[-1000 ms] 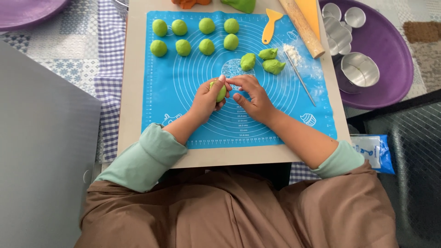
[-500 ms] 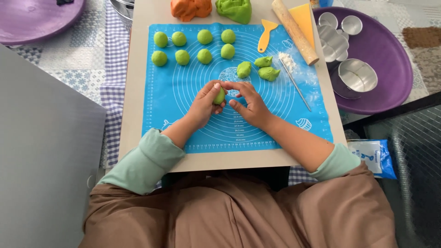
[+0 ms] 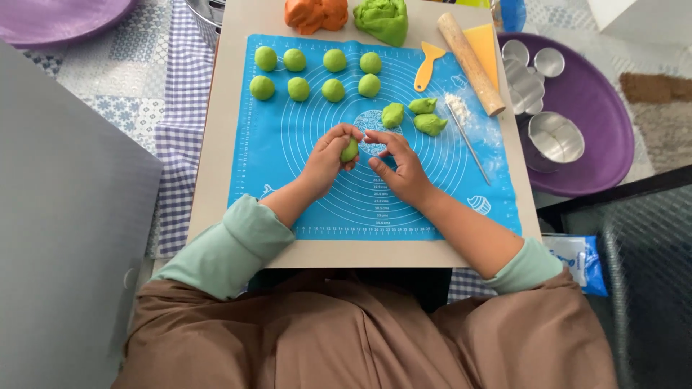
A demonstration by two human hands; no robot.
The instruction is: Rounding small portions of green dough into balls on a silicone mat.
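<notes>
My left hand (image 3: 326, 157) pinches a small green dough piece (image 3: 349, 150) over the middle of the blue silicone mat (image 3: 288, 173). Close beside it, my right hand (image 3: 398, 164) hovers with its fingers curled and apart, fingertips almost touching the piece. Several rolled green dough balls (image 3: 333, 89) lie in two rows at the mat's far left. Three rough green dough lumps (image 3: 421, 115) sit just beyond my right hand.
A wooden rolling pin (image 3: 471, 63), an orange scraper (image 3: 427, 65), a thin metal stick (image 3: 468, 142) and spilled flour lie at the far right of the mat. Orange dough (image 3: 314, 13) and a green dough mass (image 3: 382, 19) sit at the back. A purple tray (image 3: 613, 122) holds metal moulds.
The view has shifted so the mat sits lower in frame. My hands stay together on the green piece, with the right fingers loosening off it.
</notes>
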